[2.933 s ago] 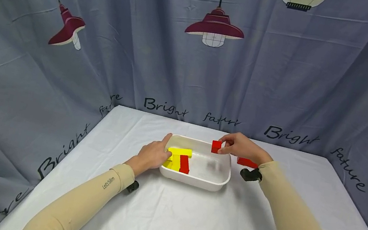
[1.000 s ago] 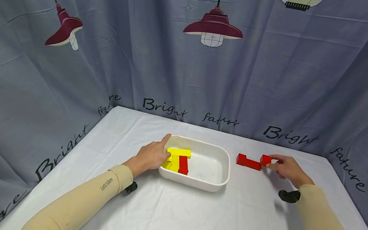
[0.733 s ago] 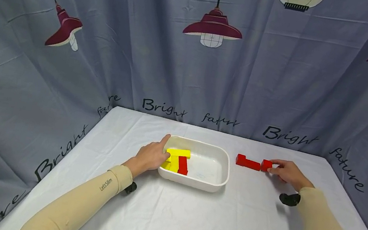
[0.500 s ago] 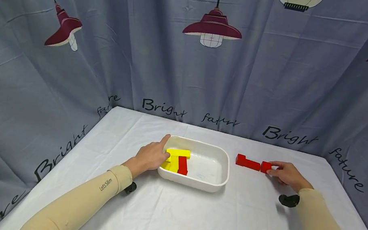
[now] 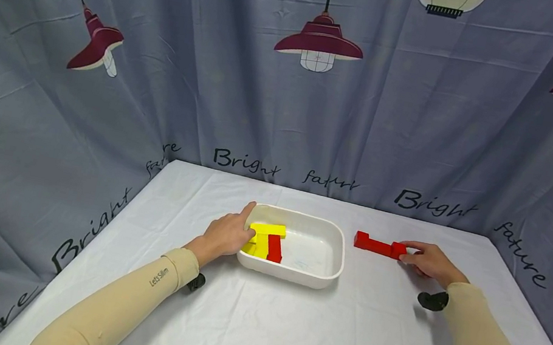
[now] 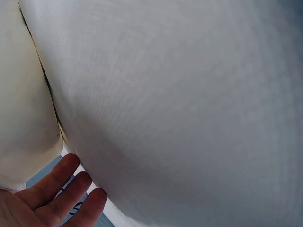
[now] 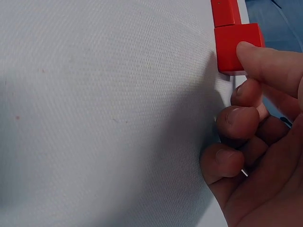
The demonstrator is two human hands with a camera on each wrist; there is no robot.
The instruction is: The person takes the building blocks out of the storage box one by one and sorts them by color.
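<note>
In the head view my left hand (image 5: 225, 234) holds the left rim of a white plastic tub (image 5: 300, 275), thumb over the inside. Its other fingers lie along the outer wall, as the left wrist view shows. Yellow blocks (image 5: 269, 230) and a red block (image 5: 275, 249) lie at the tub's left end. My right hand (image 5: 430, 261) pinches a red cube (image 7: 232, 47) between thumb and fingers, low at the tabletop. The cube meets the right end of a long red block (image 5: 377, 247), and another red cube (image 5: 361, 240) stands at that block's left end.
A white cloth (image 5: 281, 334) covers the table. Behind it and at the sides hangs a grey-blue curtain (image 5: 245, 99) printed with lamps and lettering. The row of red blocks lies to the right of the tub.
My right hand has carried the red cube from over the tub rightward, lowered it beside the long red block and slid it left against that block's end. My left hand stays at the tub.
</note>
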